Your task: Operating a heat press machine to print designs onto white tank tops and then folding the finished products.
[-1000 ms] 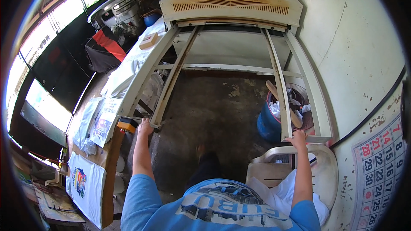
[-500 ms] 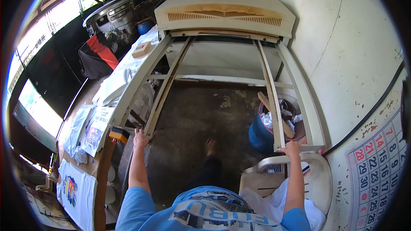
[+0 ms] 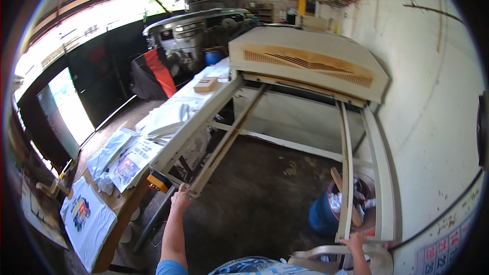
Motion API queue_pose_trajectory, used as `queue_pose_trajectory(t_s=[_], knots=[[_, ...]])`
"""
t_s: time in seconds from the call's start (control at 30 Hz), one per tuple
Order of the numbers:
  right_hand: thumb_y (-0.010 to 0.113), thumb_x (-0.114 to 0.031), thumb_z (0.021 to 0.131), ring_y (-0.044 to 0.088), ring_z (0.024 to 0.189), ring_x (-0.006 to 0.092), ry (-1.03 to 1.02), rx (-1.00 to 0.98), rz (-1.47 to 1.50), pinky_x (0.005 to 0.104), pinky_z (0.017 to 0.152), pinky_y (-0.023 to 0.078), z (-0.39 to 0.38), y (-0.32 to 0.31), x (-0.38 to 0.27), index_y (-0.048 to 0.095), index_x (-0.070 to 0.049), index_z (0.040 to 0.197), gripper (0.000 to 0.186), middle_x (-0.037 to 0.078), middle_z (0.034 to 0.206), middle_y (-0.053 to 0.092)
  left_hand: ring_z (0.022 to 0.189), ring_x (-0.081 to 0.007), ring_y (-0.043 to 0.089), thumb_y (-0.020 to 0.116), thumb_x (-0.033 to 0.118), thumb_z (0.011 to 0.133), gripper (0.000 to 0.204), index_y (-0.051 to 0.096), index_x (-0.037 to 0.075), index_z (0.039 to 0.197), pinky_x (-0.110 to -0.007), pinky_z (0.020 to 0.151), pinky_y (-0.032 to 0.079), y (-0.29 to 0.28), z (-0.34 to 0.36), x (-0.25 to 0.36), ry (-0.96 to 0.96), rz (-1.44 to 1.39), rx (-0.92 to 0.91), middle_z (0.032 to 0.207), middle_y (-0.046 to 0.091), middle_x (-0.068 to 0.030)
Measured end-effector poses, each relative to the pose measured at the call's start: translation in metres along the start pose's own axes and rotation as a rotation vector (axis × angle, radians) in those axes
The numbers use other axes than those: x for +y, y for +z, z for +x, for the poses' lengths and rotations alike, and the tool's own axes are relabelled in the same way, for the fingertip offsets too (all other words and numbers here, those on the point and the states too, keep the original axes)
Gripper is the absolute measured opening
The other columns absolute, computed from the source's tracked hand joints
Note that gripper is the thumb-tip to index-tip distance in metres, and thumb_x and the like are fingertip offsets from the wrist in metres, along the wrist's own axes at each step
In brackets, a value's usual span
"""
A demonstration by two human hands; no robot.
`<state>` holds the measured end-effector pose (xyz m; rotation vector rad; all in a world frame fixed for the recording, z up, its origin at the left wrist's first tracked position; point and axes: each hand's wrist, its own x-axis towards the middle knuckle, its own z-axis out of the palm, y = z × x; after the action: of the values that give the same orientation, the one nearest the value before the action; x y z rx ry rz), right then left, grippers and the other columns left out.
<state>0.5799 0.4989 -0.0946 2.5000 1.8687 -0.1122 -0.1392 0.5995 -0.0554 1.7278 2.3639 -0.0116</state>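
Rails first: two long cream slats run side by side from the big cream machine housing (image 3: 310, 63) toward the person, the left rail (image 3: 229, 140) slanting down to the near left and the right rail (image 3: 346, 173) running almost straight down the right side. Two heavier frame beams flank them, one along the cluttered table (image 3: 178, 117) and one by the wall. One blue barrel (image 3: 323, 216) stands on the dark floor just beside the right rail, stuffed with scraps. One small brown box (image 3: 206, 85) lies on the table top. Two printed white shirts lie on the low bench at far left, one near (image 3: 84, 216) and one further up (image 3: 130, 160).

Left hand (image 3: 181, 198) has its fingers closed around the near end of the left rail. Right hand (image 3: 355, 242) sits on the near end of the right rail, fingers curled over it; how tightly it holds, I cannot tell. One pale plastic chair (image 3: 341, 252) stands just below that hand.
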Motion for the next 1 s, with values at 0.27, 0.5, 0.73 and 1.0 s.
queue_pose_trajectory(t_s=[0.27, 0.5, 0.73, 1.0], knots=[[0.075, -0.045, 0.05, 0.055, 0.074, 0.031, -0.077, 0.167, -0.004, 0.0471, 0.076, 0.037, -0.001, -0.006, 0.001, 0.066, -0.004, 0.065, 0.044, 0.014, 0.069, 0.056, 0.109, -0.0316, 0.045, 0.064, 0.019, 0.061, 0.054, 0.052, 0.023, 0.113, -0.038, 0.087, 0.043, 0.026, 0.006, 0.006, -0.055, -0.124, 0.022, 0.139, 0.006, -0.0115], [0.073, -0.043, 0.053, 0.058, 0.073, 0.0328, -0.088, -0.003, 0.161, 0.0448, 0.073, 0.041, 0.03, 0.002, 0.016, 0.064, -0.002, 0.069, 0.045, 0.019, 0.075, 0.06, 0.108, -0.0347, 0.046, 0.064, 0.02, 0.061, 0.045, 0.056, 0.014, 0.105, -0.037, 0.092, 0.038, 0.035, 0.007, -0.001, -0.015, -0.342, 0.16, 0.138, 0.005, -0.0157], [0.06, -0.067, 0.057, 0.059, 0.08, 0.0384, 0.02, -0.045, 0.347, 0.0455, 0.072, 0.043, 0.053, 0.082, 0.09, 0.065, -0.006, 0.09, 0.069, 0.022, 0.082, 0.062, 0.108, -0.0345, 0.044, 0.066, 0.016, 0.059, 0.044, 0.052, 0.014, 0.101, -0.041, 0.088, 0.042, 0.043, 0.026, 0.026, -0.069, -0.393, 0.193, 0.141, -0.004, -0.0084], [0.061, -0.067, 0.056, 0.056, 0.089, 0.0392, 0.029, -0.181, 0.006, 0.0467, 0.076, 0.042, 0.02, -0.013, -0.013, 0.064, -0.009, 0.095, 0.07, 0.021, 0.091, 0.061, 0.107, -0.0328, 0.044, 0.063, 0.011, 0.061, 0.042, 0.054, 0.013, 0.102, -0.04, 0.085, 0.044, 0.037, -0.008, 0.0, -0.136, -0.378, 0.172, 0.141, 0.0, -0.0082]])
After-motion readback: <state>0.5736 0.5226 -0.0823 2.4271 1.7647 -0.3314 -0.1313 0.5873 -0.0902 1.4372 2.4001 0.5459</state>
